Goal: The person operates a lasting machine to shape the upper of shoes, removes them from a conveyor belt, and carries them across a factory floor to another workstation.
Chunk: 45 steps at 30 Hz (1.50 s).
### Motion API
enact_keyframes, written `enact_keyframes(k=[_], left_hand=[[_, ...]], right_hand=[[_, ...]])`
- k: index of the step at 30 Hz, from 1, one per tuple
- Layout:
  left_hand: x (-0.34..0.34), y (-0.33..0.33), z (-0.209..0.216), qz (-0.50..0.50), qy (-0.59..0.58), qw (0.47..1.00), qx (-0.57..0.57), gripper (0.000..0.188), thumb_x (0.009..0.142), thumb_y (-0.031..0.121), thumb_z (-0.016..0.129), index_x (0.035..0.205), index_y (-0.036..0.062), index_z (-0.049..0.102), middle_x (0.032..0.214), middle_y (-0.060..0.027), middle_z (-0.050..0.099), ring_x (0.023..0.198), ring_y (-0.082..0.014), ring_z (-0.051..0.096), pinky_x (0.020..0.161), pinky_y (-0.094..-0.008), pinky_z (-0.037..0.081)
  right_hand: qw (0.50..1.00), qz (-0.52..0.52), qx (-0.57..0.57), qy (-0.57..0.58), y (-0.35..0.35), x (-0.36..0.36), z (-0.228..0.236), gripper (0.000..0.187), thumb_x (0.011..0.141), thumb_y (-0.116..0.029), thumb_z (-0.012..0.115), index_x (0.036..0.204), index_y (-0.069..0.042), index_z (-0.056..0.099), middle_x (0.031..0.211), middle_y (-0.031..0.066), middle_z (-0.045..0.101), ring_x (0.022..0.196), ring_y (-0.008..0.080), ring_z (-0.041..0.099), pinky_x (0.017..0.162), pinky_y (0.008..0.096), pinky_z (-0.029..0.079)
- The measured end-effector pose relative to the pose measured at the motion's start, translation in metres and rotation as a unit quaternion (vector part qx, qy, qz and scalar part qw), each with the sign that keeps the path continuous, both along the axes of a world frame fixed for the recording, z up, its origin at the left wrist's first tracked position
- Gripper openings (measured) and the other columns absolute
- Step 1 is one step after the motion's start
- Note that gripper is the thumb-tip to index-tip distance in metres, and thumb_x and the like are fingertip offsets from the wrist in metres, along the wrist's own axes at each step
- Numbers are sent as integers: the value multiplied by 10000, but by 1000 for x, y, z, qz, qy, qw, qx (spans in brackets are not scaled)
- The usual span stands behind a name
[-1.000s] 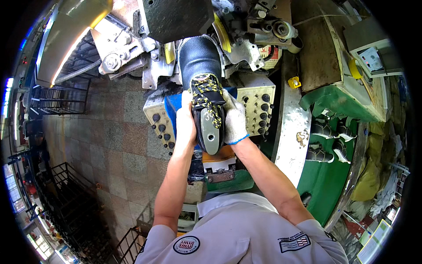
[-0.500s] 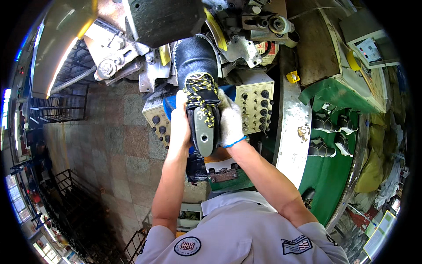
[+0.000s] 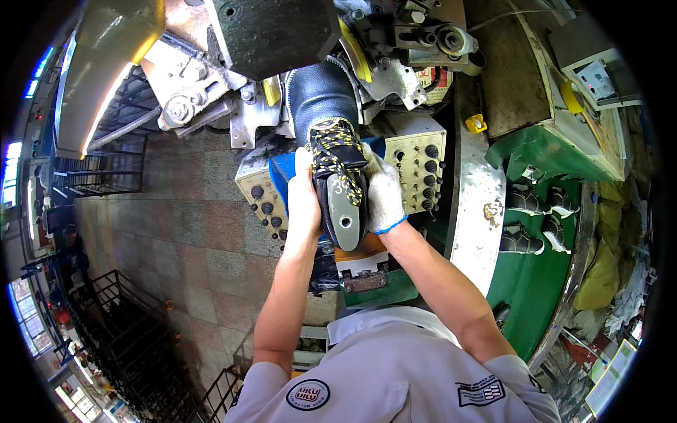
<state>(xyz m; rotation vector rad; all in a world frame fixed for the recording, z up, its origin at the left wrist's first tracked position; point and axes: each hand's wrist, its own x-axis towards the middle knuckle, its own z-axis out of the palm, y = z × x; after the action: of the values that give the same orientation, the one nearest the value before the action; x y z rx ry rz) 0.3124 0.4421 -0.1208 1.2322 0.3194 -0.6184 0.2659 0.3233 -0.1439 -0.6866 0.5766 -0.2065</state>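
Observation:
A black leather shoe upper with yellow-and-black laces point(image 3: 321, 95) is stretched over a grey last point(image 3: 344, 206). Its toe sits inside the machine, under a dark metal block point(image 3: 275, 35) and between metal plates. My bare left hand point(image 3: 304, 197) is closed along the left side of the shoe's heel end. On the other side, my right hand point(image 3: 384, 187), in a white knit glove with a blue cuff, grips the same part. The fingers of both hands are partly hidden behind the shoe. A blue piece point(image 3: 281, 171) shows behind my hands.
Control panels with dark knobs point(image 3: 416, 173) flank the shoe. To the right runs a worn metal ledge point(image 3: 479, 211), then a green conveyor point(image 3: 525, 282) carrying several shoes point(image 3: 522, 240). A yellow lamp-like cover point(image 3: 116, 63) hangs at upper left. Black racks point(image 3: 130, 331) stand on the tiled floor.
The whole view has shifted slightly, so things appear a little farther right. Both hands keep their hold on the shoe, whose toe stays in the machine.

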Motion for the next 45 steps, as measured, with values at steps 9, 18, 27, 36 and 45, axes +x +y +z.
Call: enact_keyframes(k=[9, 18, 27, 36, 45], left_hand=[[-1, 4, -34, -31, -93, 995, 36, 644, 1099, 565, 369, 1221, 14, 679, 1068, -89, 745, 890, -177, 721, 819, -315, 579], [4, -5, -47, -7, -204, 979, 16, 650, 1123, 521, 350, 1123, -17, 715, 985, -47, 734, 848, -111, 641, 782, -286, 519], [-1, -8, -32, 15, -260, 966, 13, 614, 1131, 480, 372, 1094, -20, 727, 993, -35, 734, 851, -95, 634, 787, -284, 512], [-61, 56, -98, 21, -229, 914, 334, 539, 1010, 323, 662, 1379, -57, 564, 1133, -199, 735, 1016, -246, 706, 932, -363, 533], [-183, 60, -309, -82, -46, 927, 363, 844, 889, 297, 730, 1538, -66, 333, 1458, -338, 509, 1298, -478, 546, 1085, -484, 454]], right_hand=[[1000, 14, -12, -12, -5, -2, -8, 397, 1076, -296, 581, 1271, 39, 666, 1170, 80, 722, 998, 143, 668, 903, 297, 545], [984, 23, -177, -28, -12, 7, -20, 382, 1072, -315, 555, 1011, 18, 731, 926, 46, 735, 821, 100, 660, 763, 289, 542], [963, 35, -265, -23, -17, 4, -16, 412, 1063, -337, 567, 1041, 39, 734, 966, 60, 747, 868, 88, 639, 819, 276, 520], [948, 33, -314, 40, -58, -64, -21, 563, 1061, -409, 564, 1333, 82, 605, 1167, 190, 722, 1109, 242, 693, 898, 349, 553], [948, -75, -280, 133, -95, -213, 3, 649, 994, -390, 685, 1384, 99, 511, 1185, 265, 690, 918, 317, 747, 737, 385, 626]])
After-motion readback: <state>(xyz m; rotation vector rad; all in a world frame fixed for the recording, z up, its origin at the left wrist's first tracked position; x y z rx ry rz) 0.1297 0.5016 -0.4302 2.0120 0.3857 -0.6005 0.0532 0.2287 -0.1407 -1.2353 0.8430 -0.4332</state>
